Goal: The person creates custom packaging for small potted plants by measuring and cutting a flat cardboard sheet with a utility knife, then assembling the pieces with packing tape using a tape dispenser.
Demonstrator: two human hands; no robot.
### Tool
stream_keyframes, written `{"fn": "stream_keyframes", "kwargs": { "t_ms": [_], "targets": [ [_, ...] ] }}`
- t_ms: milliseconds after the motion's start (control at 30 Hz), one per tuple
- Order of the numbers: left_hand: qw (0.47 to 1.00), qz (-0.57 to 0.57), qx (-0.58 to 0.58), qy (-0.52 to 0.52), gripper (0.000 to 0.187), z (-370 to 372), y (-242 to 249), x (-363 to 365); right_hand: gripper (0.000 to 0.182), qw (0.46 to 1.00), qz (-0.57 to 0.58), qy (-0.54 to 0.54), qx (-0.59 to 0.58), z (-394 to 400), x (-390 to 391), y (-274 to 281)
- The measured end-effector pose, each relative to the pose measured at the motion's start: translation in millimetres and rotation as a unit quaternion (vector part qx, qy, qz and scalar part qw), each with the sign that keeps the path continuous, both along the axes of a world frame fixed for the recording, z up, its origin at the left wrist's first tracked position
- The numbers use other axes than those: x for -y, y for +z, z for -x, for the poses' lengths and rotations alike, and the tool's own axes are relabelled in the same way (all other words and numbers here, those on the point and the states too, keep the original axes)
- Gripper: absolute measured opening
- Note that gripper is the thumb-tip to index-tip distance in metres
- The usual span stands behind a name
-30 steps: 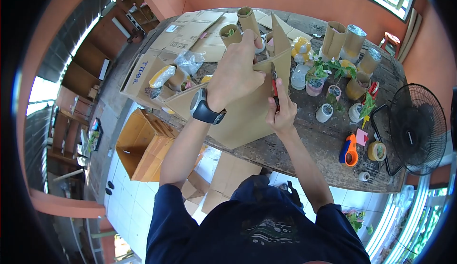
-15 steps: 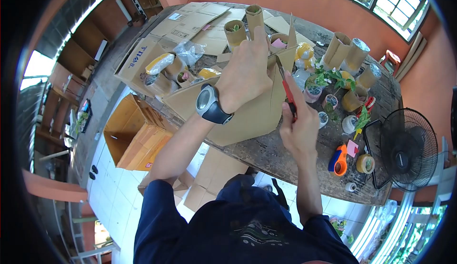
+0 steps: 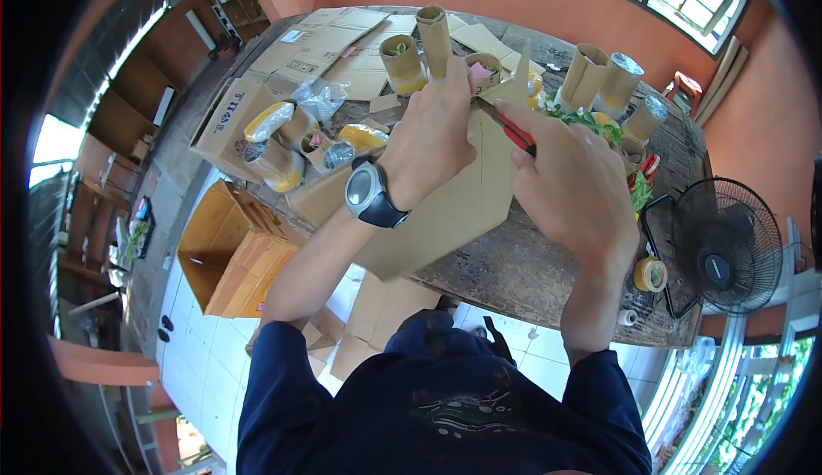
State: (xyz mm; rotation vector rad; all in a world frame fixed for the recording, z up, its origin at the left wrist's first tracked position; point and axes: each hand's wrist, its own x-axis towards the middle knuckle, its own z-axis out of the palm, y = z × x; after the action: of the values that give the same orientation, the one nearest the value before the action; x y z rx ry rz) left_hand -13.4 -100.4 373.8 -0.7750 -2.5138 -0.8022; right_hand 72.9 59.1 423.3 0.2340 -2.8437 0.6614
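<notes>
A folded piece of cardboard (image 3: 454, 209) hangs over the near edge of the table. My left hand (image 3: 432, 137), with a watch (image 3: 366, 185) on its wrist, is closed on the cardboard's upper part. In my right hand (image 3: 582, 188) is a red utility knife (image 3: 515, 135), its dark tip pointing up and left at the cardboard, just right of my left hand. Whether the blade touches the cardboard I cannot tell. Beyond my hands stand cardboard tubes (image 3: 402, 64), some with small plants in them.
Wrapped tubes (image 3: 276, 165) and a plastic bag (image 3: 320, 98) lie at the left. Flat cardboard (image 3: 321, 42) covers the far left of the table (image 3: 505, 269). A black fan (image 3: 728, 248) and a tape roll (image 3: 651, 274) are at the right. An open box (image 3: 227, 248) stands below left.
My right hand has turned over and moved right and nearer the camera, with the knife now tilted more to the left. The whole view has shifted slightly.
</notes>
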Motion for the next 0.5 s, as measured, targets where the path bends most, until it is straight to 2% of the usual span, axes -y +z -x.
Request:
{"fn": "stream_keyframes", "kwargs": {
  "t_ms": [133,200,333,400,500],
  "targets": [
    [1.0,0.017,0.002,-0.012,0.046,-10,-2,-7,0.047,1.0,0.028,0.002,-0.003,19,9,-16],
    [1.0,0.004,0.002,0.014,0.047,-13,5,-3,0.048,0.998,0.06,0.003,-0.001,19,10,-22],
    [0.999,-0.04,0.024,0.016,0.048,-3,12,9,0.056,0.988,0.135,0.042,-0.067,20,4,-49],
    [0.999,-0.029,0.019,0.031,0.047,0,14,9,0.064,0.983,0.161,0.046,-0.076,23,7,-68],
    [0.999,-0.026,0.023,0.034,0.048,5,15,7,0.071,0.964,0.209,0.046,-0.161,24,16,-106]
  ]
}}
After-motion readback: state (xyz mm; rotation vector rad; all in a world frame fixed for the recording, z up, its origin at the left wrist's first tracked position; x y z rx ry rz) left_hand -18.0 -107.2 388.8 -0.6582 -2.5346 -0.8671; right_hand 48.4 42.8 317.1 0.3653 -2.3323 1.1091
